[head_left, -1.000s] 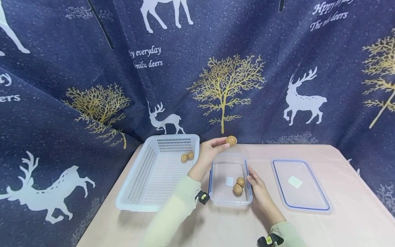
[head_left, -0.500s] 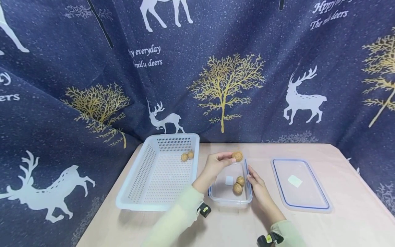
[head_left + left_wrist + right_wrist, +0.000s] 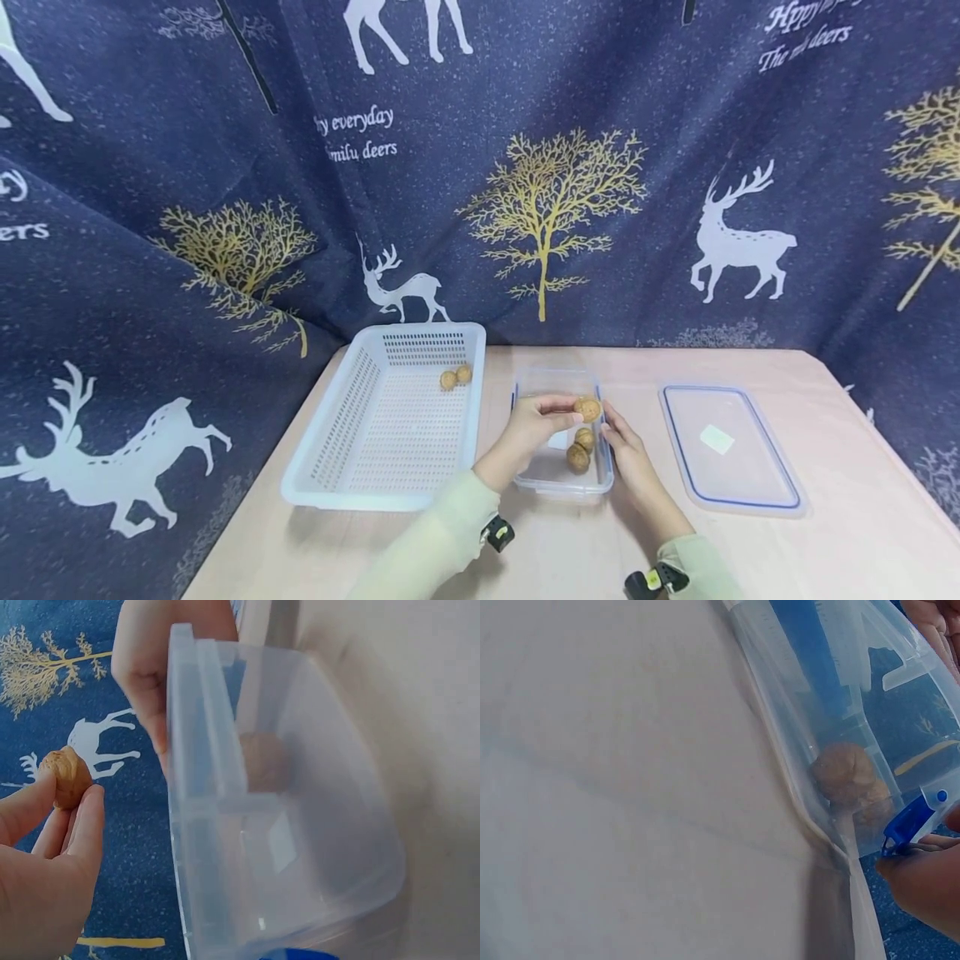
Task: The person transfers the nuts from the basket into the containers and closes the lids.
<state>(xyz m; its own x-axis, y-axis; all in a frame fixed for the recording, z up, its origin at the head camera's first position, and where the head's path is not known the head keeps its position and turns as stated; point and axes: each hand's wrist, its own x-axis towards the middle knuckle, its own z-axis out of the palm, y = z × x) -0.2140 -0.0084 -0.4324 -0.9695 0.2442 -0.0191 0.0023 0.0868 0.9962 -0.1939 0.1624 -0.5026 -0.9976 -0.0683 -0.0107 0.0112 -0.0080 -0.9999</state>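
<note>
My left hand [image 3: 531,429] pinches a walnut [image 3: 588,408] between thumb and fingertips, above the clear food container [image 3: 558,381]. In the left wrist view that walnut [image 3: 67,777] shows at the fingertips, higher than the container's rim. Two more walnuts [image 3: 578,457] lie together inside, along the container's right side. My right hand [image 3: 633,467] holds the container's right edge. In the right wrist view its thumb and fingers are at a blue latch [image 3: 911,823].
To the left stands a white perforated plastic basket [image 3: 375,502] with two walnuts [image 3: 456,377] in its far right corner. A clear lid with a blue seal [image 3: 738,454] lies flat at the right. A dark blue deer-print cloth [image 3: 600,308] hangs behind the table.
My left hand has moved the walnut from beyond the container's far edge toward me and slightly right, over the container. My right hand has stayed at the container's edge.
</note>
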